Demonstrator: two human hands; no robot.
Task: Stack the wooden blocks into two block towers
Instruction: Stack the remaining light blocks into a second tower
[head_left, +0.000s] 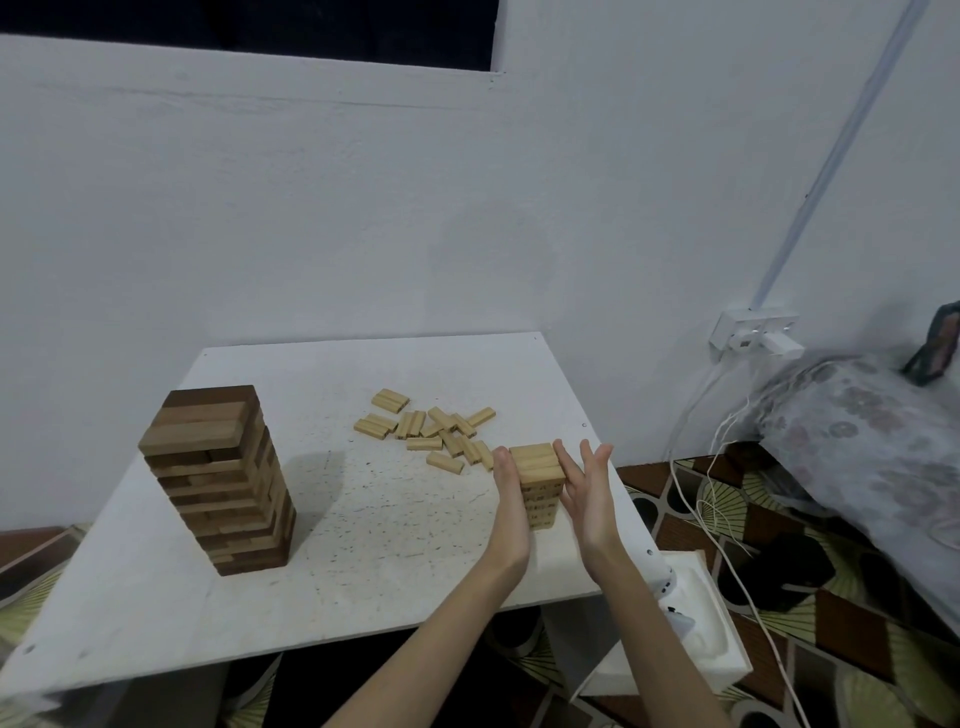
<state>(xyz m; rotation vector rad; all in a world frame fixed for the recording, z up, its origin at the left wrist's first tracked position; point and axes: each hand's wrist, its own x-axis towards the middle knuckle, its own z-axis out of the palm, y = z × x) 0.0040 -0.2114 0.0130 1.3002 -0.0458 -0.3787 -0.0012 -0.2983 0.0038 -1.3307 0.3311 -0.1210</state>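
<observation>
A short tower of pale wooden blocks (540, 486) stands near the white table's (363, 519) right edge. The left hand (508, 493) and right hand (584, 493), fingers straight, flank its sides, apparently squaring it. Loose pale blocks (431, 431) lie behind; a tall dark wooden block tower (221, 478) stands near the left edge.

White table (363, 519) under hands, surface speckled with dark flecks. Plain white wall (311, 208) beyond hands; dark window opening (249, 26) high above and left of them. Wall socket (753, 332) with white plug up and right of right hand; white conduit (841, 145) rising from it. White cables (696, 467) trailing down just right of right hand. Patterned bundle (857, 441) far right. White foam box (691, 623) below right forearm, beside table edge. Brown-and-green patterned floor covering (810, 597) right and below.
</observation>
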